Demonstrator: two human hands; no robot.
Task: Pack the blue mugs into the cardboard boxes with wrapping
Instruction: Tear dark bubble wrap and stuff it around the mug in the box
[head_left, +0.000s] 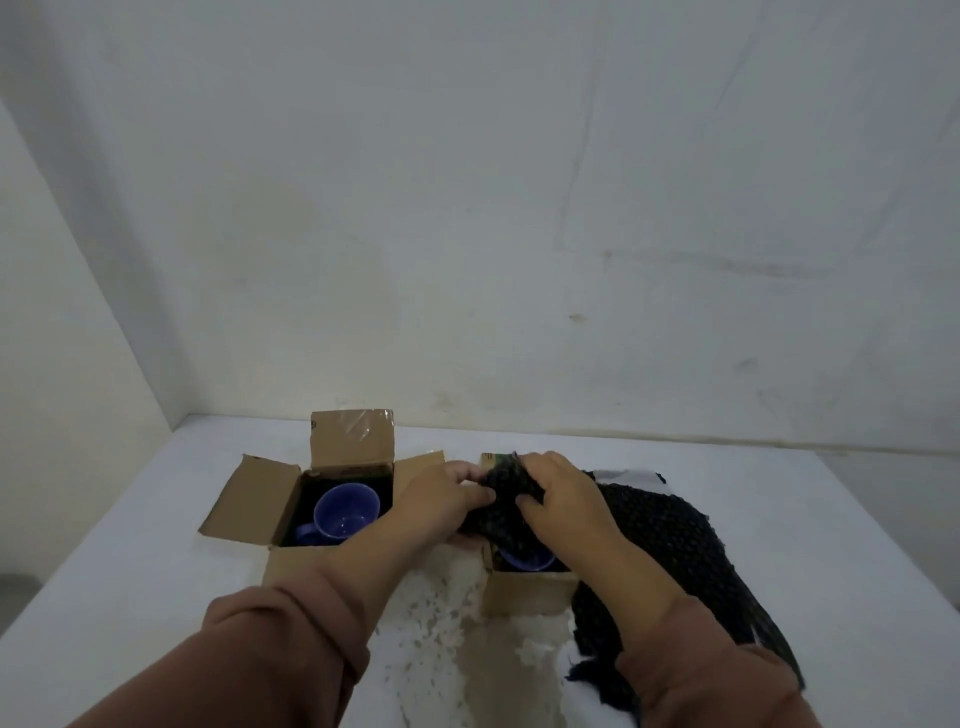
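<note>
Both hands meet at lower centre of the frame. The black mesh wrapping is gripped by left hand and right hand directly above the blue mug in the cardboard box, nearer the right hand; its length trails toward lower right.

A blue mug is sitting upright inside the open left cardboard box, its handle pointing near-left. Over the right cardboard box, black mesh wrapping is draping, half-hiding a second blue mug.
</note>
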